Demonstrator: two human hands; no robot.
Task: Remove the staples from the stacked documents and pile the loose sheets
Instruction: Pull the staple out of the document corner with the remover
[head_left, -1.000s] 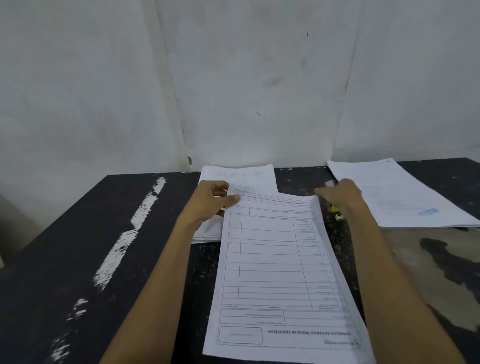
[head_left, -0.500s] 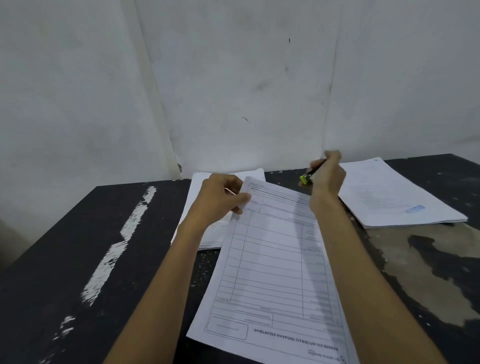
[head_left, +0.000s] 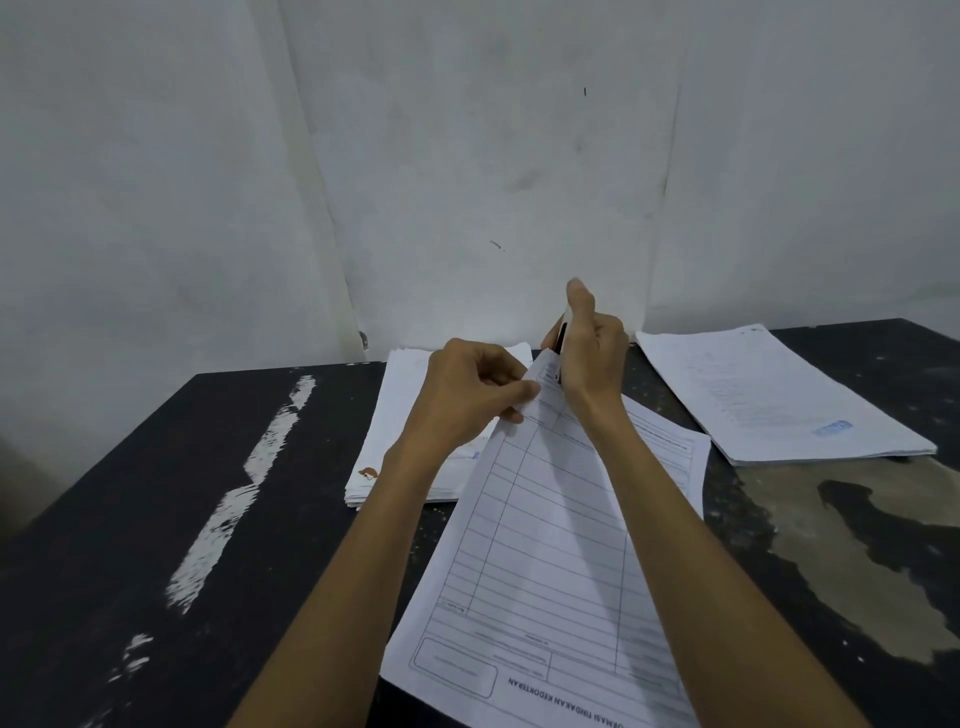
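A stapled document (head_left: 545, 545), a printed form with ruled rows, lies in front of me with its far left corner lifted. My left hand (head_left: 470, 395) pinches that corner between thumb and fingers. My right hand (head_left: 589, 345) grips a small dark staple remover (head_left: 560, 343) and holds it against the same corner, thumb raised. The tool is mostly hidden by the fingers, and I cannot see the staple. A pile of white sheets (head_left: 405, 415) sits behind my left hand.
A second stack of papers (head_left: 779, 400) lies at the back right of the black table (head_left: 130, 519). The tabletop has white scrape marks on the left and worn brown patches on the right. A white wall stands directly behind the table.
My right hand picked up the tool from the table and brought it left to the document's corner. My left hand lifted that corner and the document swung slightly.
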